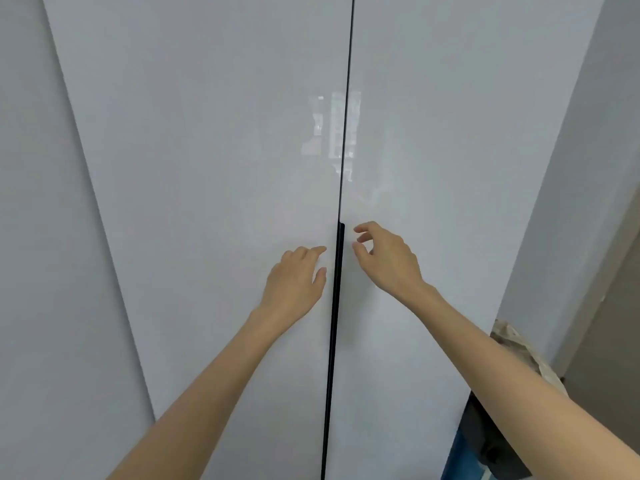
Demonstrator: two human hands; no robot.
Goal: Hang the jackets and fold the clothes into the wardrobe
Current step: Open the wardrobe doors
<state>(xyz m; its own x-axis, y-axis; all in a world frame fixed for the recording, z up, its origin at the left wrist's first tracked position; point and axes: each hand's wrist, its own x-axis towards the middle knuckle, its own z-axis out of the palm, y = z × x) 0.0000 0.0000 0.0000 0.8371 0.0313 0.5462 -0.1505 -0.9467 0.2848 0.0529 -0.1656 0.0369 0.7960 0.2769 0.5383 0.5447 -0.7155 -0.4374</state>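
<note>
You are facing a tall wardrobe with two glossy pale grey doors, which are standing shut and meeting at a thin black seam. A bright, blocky reflection is shining across that seam. A flat pale grey panel is running up on the left. On the right a plain grey wall is rising beside a brownish strip. Below them, crumpled beige wrapping is lying above something dark and a blue patch.
</note>
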